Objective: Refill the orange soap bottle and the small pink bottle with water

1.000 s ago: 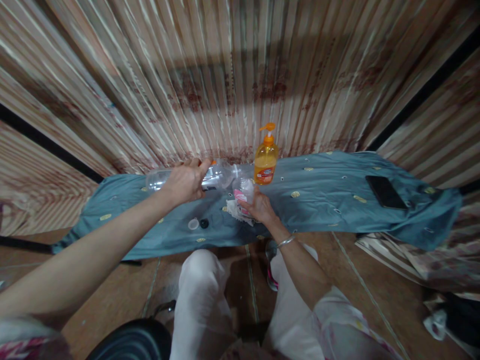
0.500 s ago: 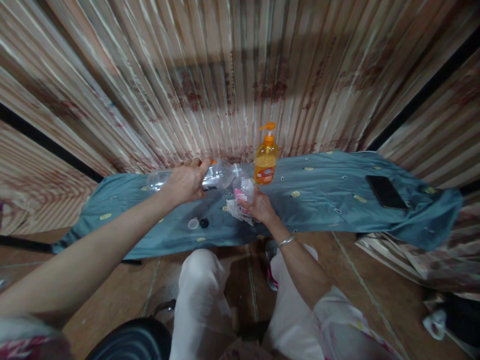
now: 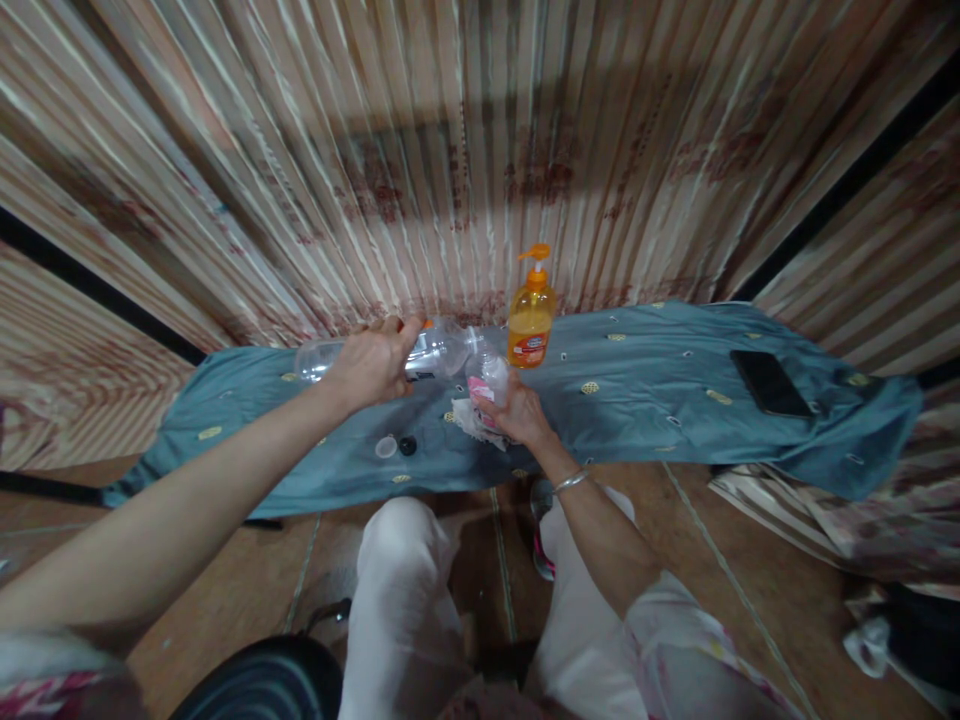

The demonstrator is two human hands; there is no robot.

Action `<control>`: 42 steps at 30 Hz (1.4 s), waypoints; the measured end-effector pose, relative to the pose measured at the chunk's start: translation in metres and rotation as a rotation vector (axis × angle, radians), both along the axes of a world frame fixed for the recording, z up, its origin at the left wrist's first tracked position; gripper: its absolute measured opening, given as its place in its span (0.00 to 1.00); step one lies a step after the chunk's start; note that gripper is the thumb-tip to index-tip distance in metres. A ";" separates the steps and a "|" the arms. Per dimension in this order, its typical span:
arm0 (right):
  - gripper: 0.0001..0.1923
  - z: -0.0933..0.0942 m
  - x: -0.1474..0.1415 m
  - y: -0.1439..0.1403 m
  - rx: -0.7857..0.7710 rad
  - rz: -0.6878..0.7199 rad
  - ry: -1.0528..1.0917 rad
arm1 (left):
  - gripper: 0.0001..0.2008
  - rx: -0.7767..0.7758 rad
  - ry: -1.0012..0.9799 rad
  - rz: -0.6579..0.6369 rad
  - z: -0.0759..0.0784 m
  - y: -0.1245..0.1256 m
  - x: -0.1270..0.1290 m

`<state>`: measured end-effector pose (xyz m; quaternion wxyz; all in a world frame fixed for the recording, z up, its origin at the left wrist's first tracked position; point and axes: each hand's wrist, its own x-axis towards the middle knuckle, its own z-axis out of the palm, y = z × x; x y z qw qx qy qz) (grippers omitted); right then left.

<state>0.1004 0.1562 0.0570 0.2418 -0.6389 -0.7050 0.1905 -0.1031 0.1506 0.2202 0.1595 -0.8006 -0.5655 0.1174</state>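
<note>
Striped curtain behind a blue cloth (image 3: pixel 660 390) on the floor
Nothing has shifted: left hand (image 3: pixel 369 362) grips a tipped clear bottle (image 3: pixel 439 350); right hand (image 3: pixel 517 412) grasps a small pink bottle (image 3: pixel 489 380), pump bottle (image 3: pixel 531 318) at one o'clock

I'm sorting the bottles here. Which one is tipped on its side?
The large clear bottle in the left hand is held sideways, mouth towards the small bottle the right hand holds. The orange pump bottle stands upright.

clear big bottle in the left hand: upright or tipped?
Tipped. The clear bottle lies about level in the left hand, its neck toward the small bottle held by the right hand.
</note>
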 end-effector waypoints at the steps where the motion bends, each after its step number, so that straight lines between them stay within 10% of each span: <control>1: 0.33 0.000 0.000 0.000 0.002 -0.003 -0.005 | 0.41 -0.001 0.002 0.001 0.000 0.000 0.000; 42: 0.30 -0.006 0.001 0.001 0.020 -0.014 0.032 | 0.39 -0.022 0.022 0.004 0.003 -0.001 0.003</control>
